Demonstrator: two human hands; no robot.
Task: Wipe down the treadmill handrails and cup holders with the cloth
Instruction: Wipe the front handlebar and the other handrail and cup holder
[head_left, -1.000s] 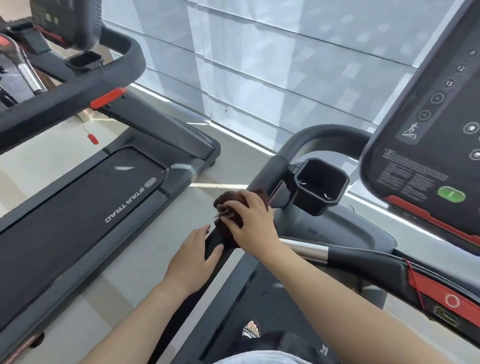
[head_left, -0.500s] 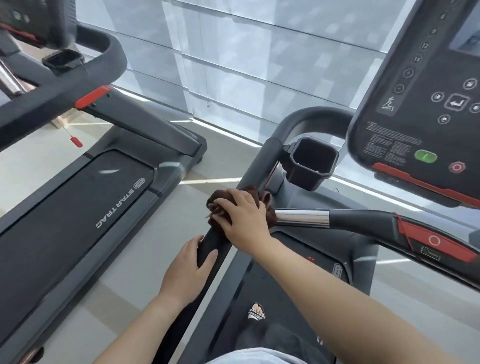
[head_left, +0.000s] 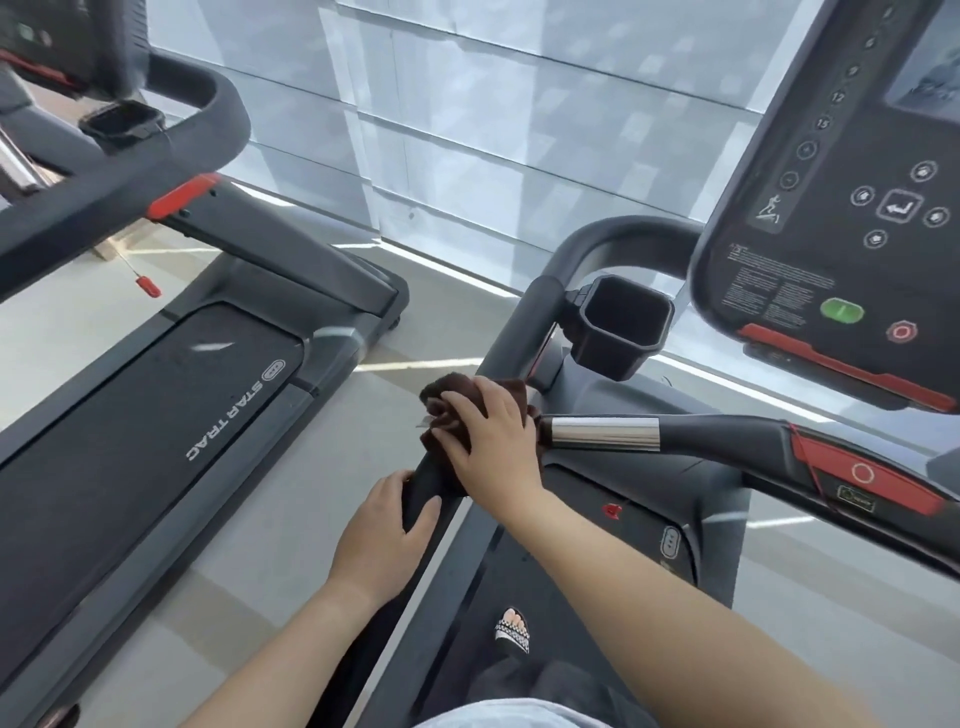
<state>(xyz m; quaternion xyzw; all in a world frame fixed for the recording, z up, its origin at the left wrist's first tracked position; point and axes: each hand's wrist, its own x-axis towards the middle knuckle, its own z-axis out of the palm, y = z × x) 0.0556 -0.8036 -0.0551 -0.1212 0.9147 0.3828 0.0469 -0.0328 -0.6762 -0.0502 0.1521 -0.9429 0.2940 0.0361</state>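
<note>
My right hand (head_left: 493, 441) presses a dark brown cloth (head_left: 441, 402) around the black left handrail (head_left: 524, 322) of the treadmill I stand on. My left hand (head_left: 384, 535) grips the same rail just below the cloth. A black square cup holder (head_left: 621, 332) hangs off the rail just above and to the right of the cloth, with nothing in it. A cross handlebar with a chrome sleeve (head_left: 602, 431) runs right from the rail, next to my right hand.
The console (head_left: 831, 208) with a green and a red button overhangs at upper right. A second Star Trac treadmill (head_left: 156, 426) stands to the left, with its own cup holder (head_left: 122, 124) and rail. A window wall lies ahead. My sandalled foot (head_left: 511, 629) rests on the deck.
My right hand with the cloth has slid slightly down the rail toward the handlebar joint. My view has tilted up, showing more of the console. My left hand keeps its grip.
</note>
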